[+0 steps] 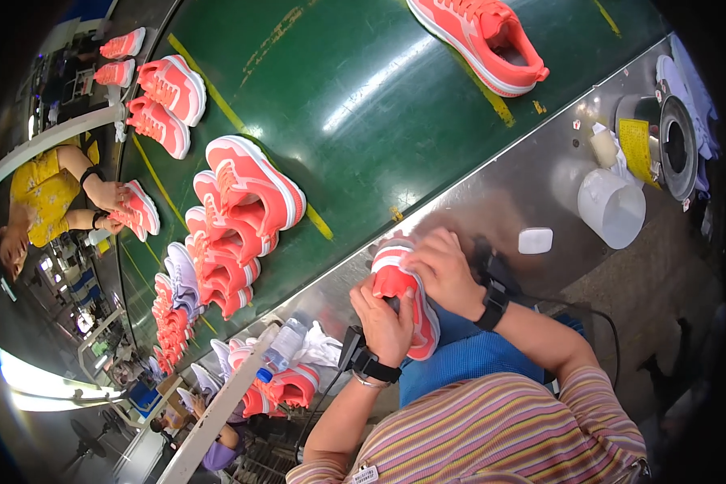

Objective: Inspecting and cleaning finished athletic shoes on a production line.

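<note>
A coral sneaker (392, 280) with a white sole is held over my lap at the steel edge of the workbench. My left hand (387, 319) is wrapped round its side, thumb and fingers gripping the coral upper. My right hand (446, 270) is closed against the other side, its fingertips bent onto the white sole edge near one end. Whether anything small sits under those fingertips is hidden. Right of my right hand, a white rounded block (536, 240) lies on the steel surface.
A green conveyor belt (355, 161) carries several coral sneakers (254, 181) and a lone one (492, 44) at the top. A white tub (613, 208) and a metal canister (676, 149) stand at right. At lower left are a clear bottle (286, 345) and a rail (218, 411); a person in yellow (52, 189) handles a sneaker.
</note>
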{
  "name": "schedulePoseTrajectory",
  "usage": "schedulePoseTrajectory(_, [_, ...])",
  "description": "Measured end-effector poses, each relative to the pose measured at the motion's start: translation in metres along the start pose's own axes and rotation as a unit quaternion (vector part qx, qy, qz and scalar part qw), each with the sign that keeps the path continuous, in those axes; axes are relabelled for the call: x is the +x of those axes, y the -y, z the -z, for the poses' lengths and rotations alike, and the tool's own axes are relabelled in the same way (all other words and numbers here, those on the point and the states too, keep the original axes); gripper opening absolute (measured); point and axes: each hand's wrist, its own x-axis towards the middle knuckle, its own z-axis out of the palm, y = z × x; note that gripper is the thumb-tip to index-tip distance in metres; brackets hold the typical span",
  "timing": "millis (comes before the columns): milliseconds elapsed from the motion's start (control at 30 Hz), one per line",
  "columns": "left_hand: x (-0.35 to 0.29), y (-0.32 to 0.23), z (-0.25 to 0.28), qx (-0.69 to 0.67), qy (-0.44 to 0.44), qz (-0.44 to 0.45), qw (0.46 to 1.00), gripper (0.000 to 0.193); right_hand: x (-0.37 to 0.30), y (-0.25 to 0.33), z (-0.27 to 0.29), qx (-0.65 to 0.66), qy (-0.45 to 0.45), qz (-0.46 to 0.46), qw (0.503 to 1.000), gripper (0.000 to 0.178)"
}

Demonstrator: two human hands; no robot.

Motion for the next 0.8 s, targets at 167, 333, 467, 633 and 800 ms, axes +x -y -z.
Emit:
schedulePoseTrajectory(167, [0.001, 0.002, 0.002, -0.005, 0.001, -0.001, 1.0, 0.042, -0.017, 0.003, -0.001, -0.014, -0.041, 0.005, 0.999, 0.007])
schedulePoseTrajectory(333, [0.001, 0.012, 0.01, -0.029, 0.026, -0.02, 0.999, 0.048, -0.068, -0.001, 0.01, -0.039, 0.043, -0.024, 0.998, 0.004])
schedulePoseTrajectory(467, [0.0, 0.043, 0.019, -0.178, 0.061, 0.04, 0.981, 0.042, -0.055, 0.012, 0.017, 0.131, -0.047, -0.187, 0.973, 0.006])
schedulePoseTrajectory(633, [0.004, 0.049, 0.03, -0.231, 0.093, 0.05, 0.967, 0.042, -0.045, 0.027, -0.001, 0.166, -0.04, -0.172, 0.97, 0.008])
schedulePoseTrajectory(800, [0.006, 0.066, 0.032, -0.238, 0.109, 0.032, 0.965, 0.038, -0.032, 0.028, -0.034, 0.15, -0.029, -0.096, 0.984, 0.01])
